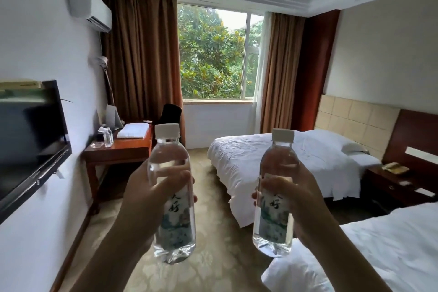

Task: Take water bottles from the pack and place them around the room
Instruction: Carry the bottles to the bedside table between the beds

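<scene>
Two clear water bottles held up mid-frame, one per hand; left bottle (172,193) in the left hand (144,199), right bottle (275,193) in the right hand (305,199); the two bottles well apart, not touching.

Grip: each hand closed around the middle of its bottle, at the upper edge of the printed label; thumbs across the near face, fingertips showing past the far side; shoulder, neck and base of each bottle clear of the hand.

Axis: both long axes near vertical; white caps up, bases down; left bottle tips slightly, cap toward the left; right bottle close to upright; both look full, caps on.

Label: pale with blue-green print and dark characters; text too blurred to read in full.

Surroundings: patterned carpet (208,197) below the bottles; wooden tabletop (132,143) at left against the wall, carrying two more small water bottles (108,137), a folded white towel (134,131) and a clear tray (97,145); dark chair (171,114) behind it; wall-mounted television (30,135) at near left; air conditioner (91,8) high on the left wall; window (218,54) with brown curtains (142,54) straight ahead; far bed (284,163) at right, white sheets; near bed (384,251) at lower right, just beside the right forearm; nightstand (391,185) between the beds with a telephone (394,167) on it.
</scene>
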`<move>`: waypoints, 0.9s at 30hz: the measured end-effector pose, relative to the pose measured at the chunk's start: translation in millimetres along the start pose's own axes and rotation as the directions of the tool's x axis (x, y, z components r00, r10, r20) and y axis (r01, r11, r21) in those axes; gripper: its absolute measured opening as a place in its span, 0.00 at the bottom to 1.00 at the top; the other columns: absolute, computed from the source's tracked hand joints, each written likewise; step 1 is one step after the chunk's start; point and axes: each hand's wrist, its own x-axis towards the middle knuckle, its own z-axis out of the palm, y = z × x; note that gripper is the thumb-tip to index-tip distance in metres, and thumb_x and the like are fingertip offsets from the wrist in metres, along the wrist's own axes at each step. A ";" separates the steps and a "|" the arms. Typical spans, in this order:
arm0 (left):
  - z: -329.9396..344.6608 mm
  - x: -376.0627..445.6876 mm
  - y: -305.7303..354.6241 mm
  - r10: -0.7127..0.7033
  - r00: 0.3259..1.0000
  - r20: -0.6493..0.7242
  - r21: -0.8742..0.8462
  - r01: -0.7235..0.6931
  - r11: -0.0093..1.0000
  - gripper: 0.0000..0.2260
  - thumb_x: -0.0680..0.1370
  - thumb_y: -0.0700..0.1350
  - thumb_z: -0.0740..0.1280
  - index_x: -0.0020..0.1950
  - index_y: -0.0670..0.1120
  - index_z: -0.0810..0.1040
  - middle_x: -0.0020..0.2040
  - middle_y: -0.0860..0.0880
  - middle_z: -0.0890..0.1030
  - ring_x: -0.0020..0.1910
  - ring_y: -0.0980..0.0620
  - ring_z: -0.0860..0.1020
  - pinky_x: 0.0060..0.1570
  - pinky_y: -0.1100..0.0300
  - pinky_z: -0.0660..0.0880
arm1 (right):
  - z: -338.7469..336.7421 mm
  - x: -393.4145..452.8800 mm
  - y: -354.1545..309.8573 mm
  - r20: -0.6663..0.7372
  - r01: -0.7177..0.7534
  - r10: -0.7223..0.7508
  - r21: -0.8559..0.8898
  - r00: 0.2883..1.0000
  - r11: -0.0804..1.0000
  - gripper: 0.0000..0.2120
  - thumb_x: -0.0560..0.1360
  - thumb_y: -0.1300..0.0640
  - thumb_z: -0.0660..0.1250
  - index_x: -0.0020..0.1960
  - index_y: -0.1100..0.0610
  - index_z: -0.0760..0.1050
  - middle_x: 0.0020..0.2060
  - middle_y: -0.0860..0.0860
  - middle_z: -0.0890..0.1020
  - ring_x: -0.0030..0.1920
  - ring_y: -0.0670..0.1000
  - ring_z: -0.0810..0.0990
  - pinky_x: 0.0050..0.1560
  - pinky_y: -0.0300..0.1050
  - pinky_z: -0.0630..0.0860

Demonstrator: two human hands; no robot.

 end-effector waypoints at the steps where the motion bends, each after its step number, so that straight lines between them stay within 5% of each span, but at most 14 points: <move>1: 0.1 17.1 -13.4 -0.011 1.000 -0.009 -0.001 0.011 1.000 0.14 0.60 0.52 0.72 0.45 0.54 0.83 0.35 0.46 0.83 0.31 0.46 0.83 0.32 0.56 0.81 | -1.0 18.9 13.7 0.000 0.008 -0.008 0.002 1.000 1.000 0.12 0.64 0.59 0.70 0.39 0.42 0.80 0.34 0.46 0.85 0.38 0.51 0.86 0.35 0.40 0.82; 6: -3.7 111.6 -69.9 -0.064 0.997 -0.046 0.039 0.066 0.997 0.17 0.61 0.52 0.73 0.47 0.48 0.83 0.38 0.41 0.83 0.33 0.44 0.82 0.32 0.55 0.81 | 3.6 124.5 80.1 -0.001 0.037 -0.037 0.037 0.999 0.999 0.11 0.63 0.59 0.71 0.45 0.53 0.77 0.38 0.54 0.81 0.40 0.58 0.84 0.42 0.57 0.85; 12: -27.4 217.3 -118.8 -0.021 0.997 -0.075 0.138 0.031 0.990 0.14 0.64 0.53 0.72 0.48 0.52 0.81 0.38 0.40 0.80 0.32 0.47 0.83 0.33 0.58 0.81 | 31.3 254.4 142.8 0.077 0.022 -0.030 0.106 0.997 0.994 0.17 0.58 0.59 0.72 0.47 0.59 0.76 0.38 0.60 0.79 0.34 0.55 0.83 0.34 0.44 0.81; 17: -60.8 292.0 -161.8 -0.026 0.992 -0.126 0.115 0.040 0.993 0.14 0.63 0.54 0.72 0.46 0.51 0.82 0.38 0.43 0.81 0.33 0.46 0.82 0.34 0.57 0.81 | 62.9 341.7 187.1 0.119 0.013 -0.029 0.131 0.992 0.991 0.18 0.59 0.61 0.72 0.49 0.58 0.77 0.43 0.67 0.79 0.37 0.63 0.82 0.37 0.54 0.81; 21: -95.7 369.0 -196.2 0.039 0.998 -0.058 0.144 -0.030 0.989 0.13 0.65 0.54 0.71 0.47 0.52 0.81 0.38 0.35 0.77 0.33 0.45 0.82 0.36 0.56 0.81 | 97.0 415.8 224.6 0.075 0.052 -0.055 0.041 0.996 0.998 0.27 0.54 0.48 0.72 0.52 0.56 0.77 0.44 0.58 0.82 0.39 0.58 0.85 0.38 0.46 0.81; 27: -134.3 495.7 -260.3 -0.004 1.000 0.028 -0.008 0.005 1.000 0.16 0.63 0.52 0.74 0.48 0.49 0.82 0.37 0.40 0.81 0.33 0.42 0.82 0.34 0.52 0.81 | 121.3 503.6 271.8 -0.029 0.051 -0.052 -0.042 0.998 0.998 0.16 0.56 0.51 0.75 0.44 0.45 0.79 0.36 0.49 0.83 0.38 0.54 0.85 0.40 0.50 0.84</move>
